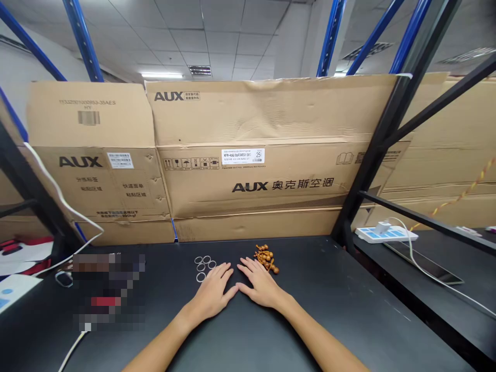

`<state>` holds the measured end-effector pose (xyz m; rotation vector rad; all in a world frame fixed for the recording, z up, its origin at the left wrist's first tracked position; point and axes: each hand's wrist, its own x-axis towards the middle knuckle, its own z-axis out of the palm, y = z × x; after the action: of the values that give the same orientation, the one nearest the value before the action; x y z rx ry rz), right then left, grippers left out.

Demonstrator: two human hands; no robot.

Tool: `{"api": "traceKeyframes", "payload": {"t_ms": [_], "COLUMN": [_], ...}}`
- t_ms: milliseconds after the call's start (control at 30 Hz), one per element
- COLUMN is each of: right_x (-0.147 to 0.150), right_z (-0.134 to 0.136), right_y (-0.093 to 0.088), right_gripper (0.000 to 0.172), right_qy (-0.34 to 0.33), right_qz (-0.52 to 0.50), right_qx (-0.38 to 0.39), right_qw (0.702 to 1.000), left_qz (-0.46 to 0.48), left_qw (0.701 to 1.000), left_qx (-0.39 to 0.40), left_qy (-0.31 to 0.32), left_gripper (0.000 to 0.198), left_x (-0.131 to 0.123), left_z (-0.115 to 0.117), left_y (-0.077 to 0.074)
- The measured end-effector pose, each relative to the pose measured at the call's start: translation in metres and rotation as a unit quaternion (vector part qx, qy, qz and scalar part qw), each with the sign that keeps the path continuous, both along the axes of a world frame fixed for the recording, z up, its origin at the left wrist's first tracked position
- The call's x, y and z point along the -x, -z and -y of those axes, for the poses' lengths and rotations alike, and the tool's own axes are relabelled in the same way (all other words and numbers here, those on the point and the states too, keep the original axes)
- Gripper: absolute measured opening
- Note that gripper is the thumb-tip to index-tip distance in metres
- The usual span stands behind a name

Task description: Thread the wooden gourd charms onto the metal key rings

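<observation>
My left hand lies flat on the black table, palm down, fingers stretched forward. Just beyond its fingertips lie several small metal rings. My right hand rests flat beside it, fingers spread, thumbs almost touching. A small heap of brown wooden gourd-shaped beads sits right at the right hand's fingertips. Neither hand holds anything.
Large brown AUX cardboard boxes stand as a wall along the table's far edge. A black rack post slants up at the right. A white power strip with a cable lies on the neighbouring table. A blurred patch covers things at the left.
</observation>
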<state>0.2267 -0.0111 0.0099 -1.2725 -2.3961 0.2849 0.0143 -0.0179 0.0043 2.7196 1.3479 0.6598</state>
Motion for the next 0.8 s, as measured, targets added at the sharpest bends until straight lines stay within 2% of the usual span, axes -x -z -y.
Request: {"api": "traceKeyframes", "payload": {"t_ms": [500, 667, 800], "right_x": [-0.0005, -0.0004, -0.002], "right_z": [0.0005, -0.0018, -0.0049], "right_y": [0.0005, 0.004, -0.0001], "right_gripper": [0.053, 0.039, 0.028], "right_qy": [-0.001, 0.011, 0.089], "right_qz": [0.005, -0.02, -0.036], "right_qx": [-0.006, -0.064, -0.138], "right_qw": [1.0, 0.998, 0.986], "left_qz": [0.011, 0.006, 0.0], "left_qw": [1.0, 0.999, 0.997], "left_qx": [-0.003, -0.02, -0.008], "left_qy": [-0.002, -0.044, -0.071], "left_gripper": [0.049, 0.054, 0.058], "left_x": [-0.0004, -0.0014, -0.0015], "left_z": [0.0018, 0.0002, -0.0008], "left_y": [-0.0012, 0.0007, 0.0023]}}
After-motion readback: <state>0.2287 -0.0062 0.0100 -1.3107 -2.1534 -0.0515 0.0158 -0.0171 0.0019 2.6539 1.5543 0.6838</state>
